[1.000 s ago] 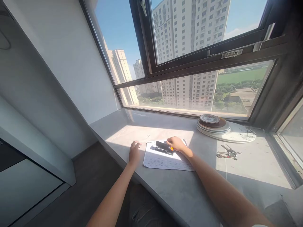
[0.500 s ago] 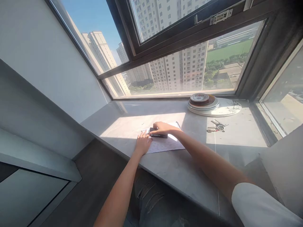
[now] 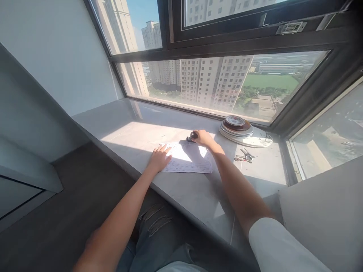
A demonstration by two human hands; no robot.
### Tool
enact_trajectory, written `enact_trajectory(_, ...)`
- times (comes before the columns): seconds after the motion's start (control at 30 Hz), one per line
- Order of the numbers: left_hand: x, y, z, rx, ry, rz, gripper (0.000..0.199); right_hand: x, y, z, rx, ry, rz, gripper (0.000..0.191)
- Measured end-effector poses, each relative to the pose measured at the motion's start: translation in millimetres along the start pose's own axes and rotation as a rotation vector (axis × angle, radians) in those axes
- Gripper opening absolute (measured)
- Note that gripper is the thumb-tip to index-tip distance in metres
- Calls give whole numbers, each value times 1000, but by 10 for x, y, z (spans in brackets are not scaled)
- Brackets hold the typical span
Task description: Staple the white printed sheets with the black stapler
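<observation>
White paper with rows of lines (image 3: pixel 187 160) lies on the grey stone sill (image 3: pixel 181 192). My left hand (image 3: pixel 159 158) rests flat on the paper's left end, its fingers spread. Above the paper's far edge, my right hand (image 3: pixel 202 138) is closed around a small black object (image 3: pixel 193 136), a stapler by its look. Part of that object is hidden by the fingers. Its shadow and that of my hand fall across the paper.
Stacked plates (image 3: pixel 236 128) stand at the back right near the window. A small metal item with thin arms (image 3: pixel 245 155) lies in front of them. The sill's front edge runs diagonally above my legs.
My right hand has lifted the black object off the paper and moved it toward the far edge. More of the paper shows. The camera view has turned and shifted.
</observation>
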State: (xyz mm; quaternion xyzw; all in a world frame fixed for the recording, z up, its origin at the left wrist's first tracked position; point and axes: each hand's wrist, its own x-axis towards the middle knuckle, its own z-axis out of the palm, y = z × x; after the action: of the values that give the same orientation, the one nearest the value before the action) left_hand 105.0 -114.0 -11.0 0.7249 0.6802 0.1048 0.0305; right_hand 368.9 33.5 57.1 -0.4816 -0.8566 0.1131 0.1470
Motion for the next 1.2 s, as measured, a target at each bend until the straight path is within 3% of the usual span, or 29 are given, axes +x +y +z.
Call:
enact_trajectory(0.2, -26, 21, 17, -35, 21, 7, 63, -67, 223, 4, -169, -60, 39, 16)
enact_trajectory(0.37, -19, 38, 28, -55, 77, 21, 61, -95, 391, -197, -155, -104, 39, 18)
enact_trajectory(0.53, 23, 9, 122, -89, 116, 18, 59, -176, 561, -396, -207, -134, 207, 28)
enact_trajectory(0.63, 12, 2, 146, -132, 130, 19, 59, -221, 648, -428, -284, -155, 266, 25)
enact_trajectory(0.8, -11, 13, 110, -137, 106, 29, 60, -267, 647, -435, -98, -336, 285, 19)
enact_trajectory(0.9, 3, 10, 123, -123, 111, 29, 60, -294, 593, -462, -64, -360, 271, 21)
enact_trajectory(1.07, 21, -7, 165, -133, 133, 31, 60, -315, 549, -463, 76, -232, 213, 63)
enact_trajectory(1.2, 14, -7, 168, -152, 151, 29, 58, -297, 512, -410, 118, -189, 202, 74)
